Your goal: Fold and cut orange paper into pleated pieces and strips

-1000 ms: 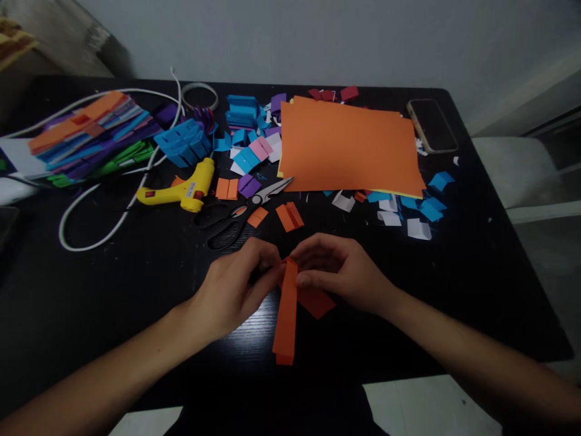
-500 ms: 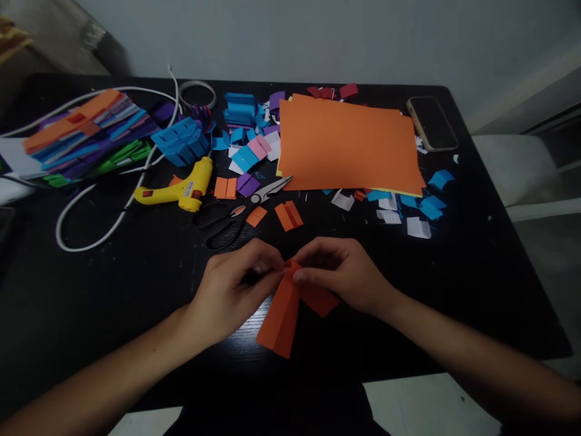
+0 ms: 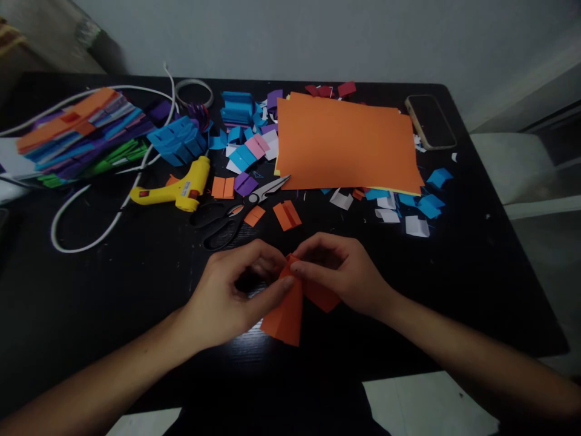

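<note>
The folded orange paper (image 3: pixel 288 313) is well on the near side of the large orange sheet (image 3: pixel 345 142), above the front part of the black bench (image 3: pixel 113 290). Both hands hold it at its upper end. The left hand (image 3: pixel 227 297) has its fingers (image 3: pixel 271 292) curled, and the thumb is pressed flat on the paper's left face. The fingers (image 3: pixel 313 274) of the right hand (image 3: pixel 345 275) are pressed together and pinch the top corner from the other side. One flap of the paper goes out under the right hand.

One second ago the paper hung down as a long, narrow strip. Half a second ago it was already opening wider. Now it is short and broad, and its lower edge is closer to the hands. The hands themselves have stayed at almost the same place in front of the sheet.

Between the hands and the sheet lie the black scissors (image 3: pixel 236 215), a little to the sheet's near left, and a small orange piece (image 3: pixel 287 215) just beside them. The white and blue scraps (image 3: pixel 408 206) are along the sheet's near right edge. The yellow glue gun (image 3: pixel 175 189) lies further to the left of the sheet, with a white cable (image 3: pixel 91 236) looping around it. More to the left and further back is a pile of coloured strips (image 3: pixel 77 130), and folded blue pieces (image 3: pixel 181 140) lie between this pile and the sheet. A phone (image 3: pixel 430 121) lies just beside the sheet's far right corner. None of these things has moved on the bench.
</note>
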Tool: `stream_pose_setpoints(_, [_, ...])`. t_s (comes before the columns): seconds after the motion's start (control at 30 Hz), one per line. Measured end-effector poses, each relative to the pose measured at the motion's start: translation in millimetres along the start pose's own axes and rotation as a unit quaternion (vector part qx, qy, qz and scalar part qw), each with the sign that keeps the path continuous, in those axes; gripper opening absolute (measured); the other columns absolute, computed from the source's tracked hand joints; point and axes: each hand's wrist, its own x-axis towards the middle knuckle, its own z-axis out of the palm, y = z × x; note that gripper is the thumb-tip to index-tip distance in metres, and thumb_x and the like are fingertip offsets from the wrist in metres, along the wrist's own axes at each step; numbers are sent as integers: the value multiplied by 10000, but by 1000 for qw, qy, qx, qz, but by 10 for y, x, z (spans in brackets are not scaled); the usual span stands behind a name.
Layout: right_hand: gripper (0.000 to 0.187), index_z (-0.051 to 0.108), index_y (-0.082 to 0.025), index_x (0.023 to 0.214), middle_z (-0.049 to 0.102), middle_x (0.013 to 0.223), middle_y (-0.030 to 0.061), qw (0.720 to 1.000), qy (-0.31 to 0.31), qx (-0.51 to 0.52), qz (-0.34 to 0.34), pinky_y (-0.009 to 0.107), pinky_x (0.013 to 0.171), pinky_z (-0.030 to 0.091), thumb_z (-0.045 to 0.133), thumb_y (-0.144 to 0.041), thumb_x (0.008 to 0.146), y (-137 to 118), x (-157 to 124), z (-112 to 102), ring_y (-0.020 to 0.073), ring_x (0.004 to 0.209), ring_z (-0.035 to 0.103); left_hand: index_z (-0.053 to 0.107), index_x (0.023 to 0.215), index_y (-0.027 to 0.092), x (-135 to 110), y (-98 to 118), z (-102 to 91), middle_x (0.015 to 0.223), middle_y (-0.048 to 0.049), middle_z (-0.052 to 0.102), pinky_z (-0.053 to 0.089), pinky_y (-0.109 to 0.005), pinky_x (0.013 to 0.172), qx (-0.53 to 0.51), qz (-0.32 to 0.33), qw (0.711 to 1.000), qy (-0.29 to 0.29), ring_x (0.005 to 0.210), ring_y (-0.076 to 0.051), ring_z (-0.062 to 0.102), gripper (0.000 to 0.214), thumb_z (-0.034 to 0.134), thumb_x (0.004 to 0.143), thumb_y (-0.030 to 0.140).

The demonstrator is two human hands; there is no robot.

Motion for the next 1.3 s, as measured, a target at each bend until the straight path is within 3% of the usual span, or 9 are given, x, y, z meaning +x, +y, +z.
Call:
stream_pose_setpoints(0.3, [185, 792, -247, 1044, 812, 1001, 17, 999, -5, -32, -27, 303, 854, 625, 820, -295, 868, 15, -7, 10, 176, 939, 772, 714, 907, 185, 15, -54, 26, 685, 43, 690, 474, -164, 515, -25, -36, 999, -12, 569, -73, 624, 50, 691, 947, 203])
stream_pose_setpoints(0.53, [134, 803, -243, 1000, 808, 973, 11, 998, 1, -51, -37, 293, 839, 624, 815, -288, 874, 17, -13, 18, 173, 925, 767, 699, 920, 189, -6, -84, 19, 714, 40, 706, 498, -162, 540, 26, -9, 1000, 10, 596, -77, 652, 19, 708, 935, 195])
stream_pose_setpoints(0.9, [117, 813, -248, 985, 814, 959, 9, 998, 12, -49, -39, 295, 841, 628, 820, -291, 876, 8, -27, 17, 176, 924, 772, 682, 875, 197, -20, -105, 54, 702, 34, 712, 469, -191, 484, 20, -16, 999, 39, 568, -94, 648, 98, 750, 920, 250])
stream_pose_setpoints(1.3, [138, 821, -255, 947, 818, 932, 10, 999, 22, -36, -26, 320, 845, 633, 853, -334, 839, -1, -18, 10, 189, 908, 773, 722, 1001, 218, -7, -85, 51, 794, 46, 764, 586, -167, 633, 12, 10, 999, 39, 679, -87, 723, 106, 754, 919, 159])
